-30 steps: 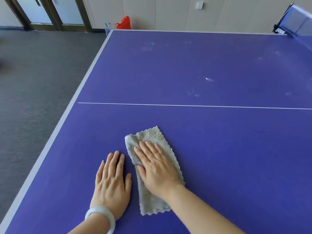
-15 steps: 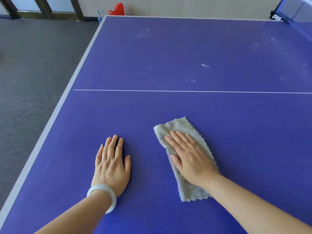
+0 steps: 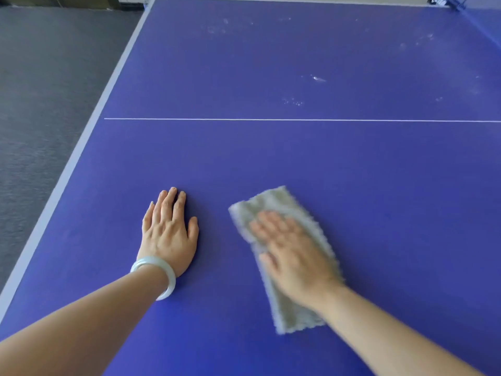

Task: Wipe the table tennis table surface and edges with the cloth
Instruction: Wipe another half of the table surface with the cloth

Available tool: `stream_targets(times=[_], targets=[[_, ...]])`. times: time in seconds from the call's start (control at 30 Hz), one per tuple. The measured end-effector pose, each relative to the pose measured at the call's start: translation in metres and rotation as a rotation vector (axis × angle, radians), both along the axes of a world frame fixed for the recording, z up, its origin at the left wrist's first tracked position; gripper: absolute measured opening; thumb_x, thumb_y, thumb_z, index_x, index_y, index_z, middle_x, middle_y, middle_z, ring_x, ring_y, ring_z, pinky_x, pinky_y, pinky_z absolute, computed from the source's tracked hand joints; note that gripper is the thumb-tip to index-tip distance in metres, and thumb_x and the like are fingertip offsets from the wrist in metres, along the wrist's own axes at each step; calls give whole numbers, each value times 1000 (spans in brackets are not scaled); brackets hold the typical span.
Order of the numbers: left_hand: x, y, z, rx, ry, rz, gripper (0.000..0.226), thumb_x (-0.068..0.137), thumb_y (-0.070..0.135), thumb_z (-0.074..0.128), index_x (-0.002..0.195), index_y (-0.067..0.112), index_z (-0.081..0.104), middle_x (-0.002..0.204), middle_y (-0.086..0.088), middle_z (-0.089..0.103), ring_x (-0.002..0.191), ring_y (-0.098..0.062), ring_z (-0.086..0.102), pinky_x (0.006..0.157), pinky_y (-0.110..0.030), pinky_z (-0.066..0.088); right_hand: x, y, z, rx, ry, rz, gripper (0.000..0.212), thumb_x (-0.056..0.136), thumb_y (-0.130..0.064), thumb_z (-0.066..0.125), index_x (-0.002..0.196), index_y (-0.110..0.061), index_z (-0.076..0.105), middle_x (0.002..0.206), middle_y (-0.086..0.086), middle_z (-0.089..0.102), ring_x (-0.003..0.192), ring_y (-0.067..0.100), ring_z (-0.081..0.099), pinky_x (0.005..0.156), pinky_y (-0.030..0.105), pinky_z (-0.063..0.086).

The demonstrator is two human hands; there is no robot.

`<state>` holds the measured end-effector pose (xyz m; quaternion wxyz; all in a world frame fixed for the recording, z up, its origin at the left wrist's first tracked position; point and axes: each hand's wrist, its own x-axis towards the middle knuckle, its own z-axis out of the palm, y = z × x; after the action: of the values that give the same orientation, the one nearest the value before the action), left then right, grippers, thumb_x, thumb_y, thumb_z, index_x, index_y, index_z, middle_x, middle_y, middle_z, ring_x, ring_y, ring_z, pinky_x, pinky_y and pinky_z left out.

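Observation:
The blue table tennis table (image 3: 271,158) fills the view, with a thin white centre line across it and a pale edge band on the left. A folded grey cloth (image 3: 272,202) lies flat on the near half. My right hand (image 3: 292,256) presses on the cloth with flat, spread fingers and is blurred by motion. My left hand (image 3: 169,232), with a pale bangle on the wrist, rests flat on the bare surface to the left of the cloth, apart from it.
Whitish dust specks (image 3: 292,101) and smears (image 3: 318,78) mark the far half beyond the white line. Grey carpet floor (image 3: 48,90) lies off the table's left edge. The net clamp (image 3: 444,0) shows at the top right corner.
My right hand has slid the cloth rightward across the table, away from my left hand, which stays flat in place. The camera has tilted further down.

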<state>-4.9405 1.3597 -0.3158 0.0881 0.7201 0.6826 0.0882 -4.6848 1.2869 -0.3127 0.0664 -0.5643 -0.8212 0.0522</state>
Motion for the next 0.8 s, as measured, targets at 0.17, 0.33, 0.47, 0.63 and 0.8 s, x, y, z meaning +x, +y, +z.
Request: stream_targets(times=[0.17,0.33,0.47,0.63,0.8], targets=[[0,0,-5,23,7,11,58,101,35,34,154,13,25,164,-4,17,152,-19,5,123,-35,-2,155,22,15,-130,-72,-833,60,104,-34,12,160,-14,8,168,6,6,155,18,4,126,40,4],[2,-1,-5,18,16,18,57,101,35,32,154,13,24,164,-4,16,152,-20,6,123,-37,0,25,12,0,-62,51,-825,59,106,-30,15,160,-10,3,168,10,-1,155,24,0,126,42,-3],[2,-3,0,9,14,8,57,102,34,32,154,13,23,164,-4,16,152,-21,6,123,-37,1,-105,-65,-6,-20,77,-177,57,105,-32,22,157,-9,29,165,10,22,154,25,15,126,45,9],[-2,-3,-3,14,0,-6,57,103,36,30,155,14,22,164,-3,15,152,-20,4,123,-35,-1,36,-58,1,8,-9,-227,56,104,-34,21,156,-15,29,164,5,26,152,20,22,125,38,13],[-1,-3,-1,-6,31,-45,55,105,32,26,156,11,19,164,-8,13,152,-25,3,124,-40,0,130,-45,4,-128,-89,-737,64,102,-40,9,161,-17,8,169,2,2,155,15,-1,126,38,-2]])
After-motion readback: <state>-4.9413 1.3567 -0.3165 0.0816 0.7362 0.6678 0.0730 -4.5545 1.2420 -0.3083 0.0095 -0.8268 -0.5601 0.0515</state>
